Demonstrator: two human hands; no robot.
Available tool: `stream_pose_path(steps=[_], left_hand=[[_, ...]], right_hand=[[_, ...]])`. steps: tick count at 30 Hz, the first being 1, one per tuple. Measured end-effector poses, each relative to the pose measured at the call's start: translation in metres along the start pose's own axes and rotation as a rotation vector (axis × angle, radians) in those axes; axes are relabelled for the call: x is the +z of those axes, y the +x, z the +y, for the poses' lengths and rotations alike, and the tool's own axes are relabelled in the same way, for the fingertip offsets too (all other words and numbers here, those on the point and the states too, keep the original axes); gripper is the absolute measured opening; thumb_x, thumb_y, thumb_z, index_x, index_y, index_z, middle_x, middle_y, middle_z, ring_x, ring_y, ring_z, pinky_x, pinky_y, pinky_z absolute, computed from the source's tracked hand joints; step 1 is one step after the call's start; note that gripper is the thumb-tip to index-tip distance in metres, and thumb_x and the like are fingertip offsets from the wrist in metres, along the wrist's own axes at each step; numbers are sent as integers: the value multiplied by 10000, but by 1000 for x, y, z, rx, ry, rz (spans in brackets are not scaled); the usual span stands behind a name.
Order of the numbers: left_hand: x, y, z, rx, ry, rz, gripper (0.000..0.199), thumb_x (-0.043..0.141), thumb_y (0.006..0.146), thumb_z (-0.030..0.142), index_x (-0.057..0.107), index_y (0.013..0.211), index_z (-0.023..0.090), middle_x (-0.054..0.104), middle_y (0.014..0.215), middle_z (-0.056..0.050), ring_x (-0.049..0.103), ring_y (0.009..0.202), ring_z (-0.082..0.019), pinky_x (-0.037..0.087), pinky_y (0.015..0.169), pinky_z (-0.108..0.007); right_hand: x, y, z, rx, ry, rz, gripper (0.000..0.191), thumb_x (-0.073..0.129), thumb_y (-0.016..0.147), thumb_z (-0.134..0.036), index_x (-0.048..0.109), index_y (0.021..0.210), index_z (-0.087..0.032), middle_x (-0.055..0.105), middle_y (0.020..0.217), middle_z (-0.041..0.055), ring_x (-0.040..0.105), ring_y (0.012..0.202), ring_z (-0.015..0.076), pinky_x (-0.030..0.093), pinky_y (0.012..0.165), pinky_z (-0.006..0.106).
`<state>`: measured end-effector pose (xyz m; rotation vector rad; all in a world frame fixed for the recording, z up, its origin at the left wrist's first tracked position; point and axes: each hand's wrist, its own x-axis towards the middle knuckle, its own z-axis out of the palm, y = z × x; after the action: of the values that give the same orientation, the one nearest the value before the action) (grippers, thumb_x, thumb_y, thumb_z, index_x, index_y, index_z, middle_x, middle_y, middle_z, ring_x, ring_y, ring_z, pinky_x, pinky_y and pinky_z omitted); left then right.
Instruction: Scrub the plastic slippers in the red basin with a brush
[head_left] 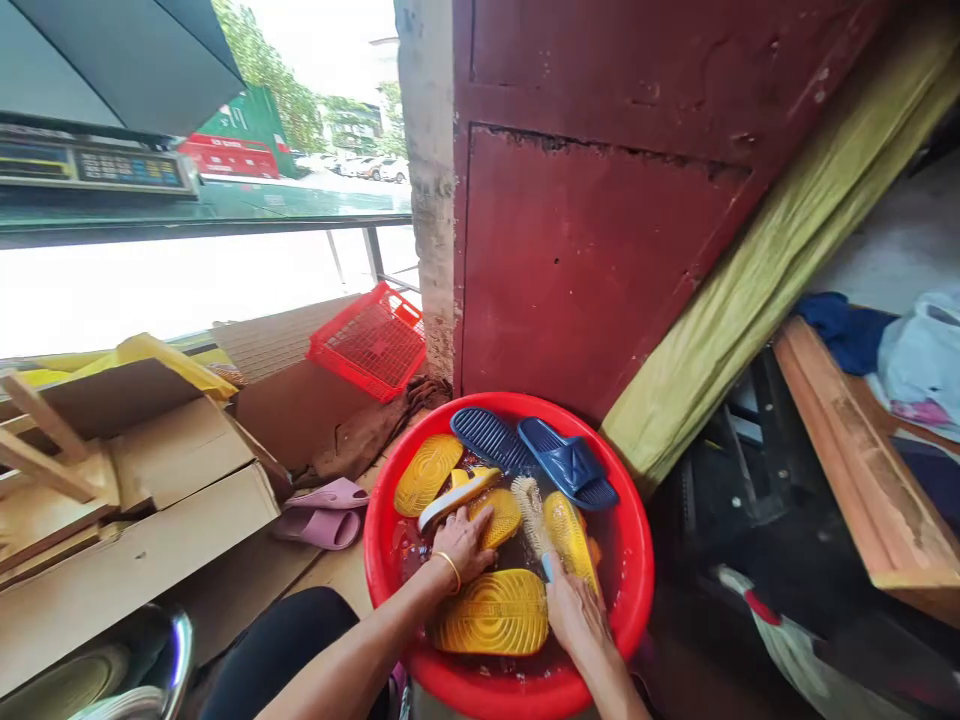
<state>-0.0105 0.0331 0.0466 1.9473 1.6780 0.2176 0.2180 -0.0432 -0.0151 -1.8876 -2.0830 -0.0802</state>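
Slippers [493, 612]: yellow, ridged, wet | left grip [459, 545] spread on one | right grip [574, 615] clamped on brush [531, 515]

A red plastic basin [379, 560] is seen filled with yellow slippers [491, 612], their soles patterned in ridged ovals, and dark blue slippers [568, 462] marked with ribbed stripes. A blue handle is shown on the pale-bristled brush [529, 516]. Mauve-pink slippers [322, 515] are placed to the left.
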Motion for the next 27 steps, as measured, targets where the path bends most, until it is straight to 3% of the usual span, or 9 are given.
stream_pose_path(steps=[3,5,9,11,15,19,21,24,27], left_hand=[[-11,2,0,-22,-358,39,782,766,652,455,571,1377,234,545,1364,-187,486,1276,-433,323,1088,-551],[-18,6,-1,-25,-742,29,746,774,658,450,590,1339,207,621,1281,-153,535,1230,-383,365,1072,-494],[-21,12,-1,-75,-1468,-143,476,636,818,412,632,1208,140,723,1037,-85,675,925,-233,492,857,-347],[-16,11,0,-141,-1567,-209,439,585,852,467,664,1102,115,738,934,-90,686,805,-207,507,767,-316],[-4,0,2,-226,-1668,-321,613,519,835,643,677,1055,93,750,849,-127,697,713,-232,533,731,-354],[-5,-7,-1,-258,-1824,-567,743,483,808,726,641,1166,95,756,891,-147,721,734,-265,542,691,-376],[-9,-7,-3,-218,-1858,-662,790,466,804,745,621,1202,81,752,927,-169,729,763,-287,546,668,-382],[-16,-5,-5,-169,-1932,-673,745,445,843,717,600,1238,105,749,990,-155,732,803,-260,554,691,-359],[-19,-5,-6,-188,-1946,-695,727,373,890,695,607,1214,87,744,967,-154,733,801,-246,559,676,-336]], right_hand=[[1,9,4,34,70,-9,526,363,942,-254,535,1439,-240,741,742,116,688,564,297,521,526,413],[-1,14,7,35,159,29,520,352,974,-337,503,1463,-245,763,904,125,721,658,299,554,567,415],[-9,15,8,45,314,87,549,332,1003,-441,456,1493,-226,694,1236,132,734,945,304,608,712,401],[-12,15,2,48,345,91,561,339,1006,-460,447,1498,-214,664,1296,131,716,1025,303,615,752,388],[-14,19,-16,-69,419,76,564,360,1004,-437,422,1512,-200,611,1381,112,649,1176,280,586,904,374],[-18,32,-19,60,390,87,558,299,1011,-414,476,1477,-164,687,1258,138,715,1039,267,606,837,359],[-25,33,-20,76,380,112,553,288,1017,-397,478,1474,-150,684,1263,146,704,1067,257,595,867,345],[-36,27,-30,-79,384,141,540,331,1022,-366,426,1505,-144,616,1366,149,631,1205,247,545,970,340],[-42,23,-37,-156,317,76,535,355,1019,-326,394,1527,-163,655,1304,153,671,1128,256,558,937,358]])
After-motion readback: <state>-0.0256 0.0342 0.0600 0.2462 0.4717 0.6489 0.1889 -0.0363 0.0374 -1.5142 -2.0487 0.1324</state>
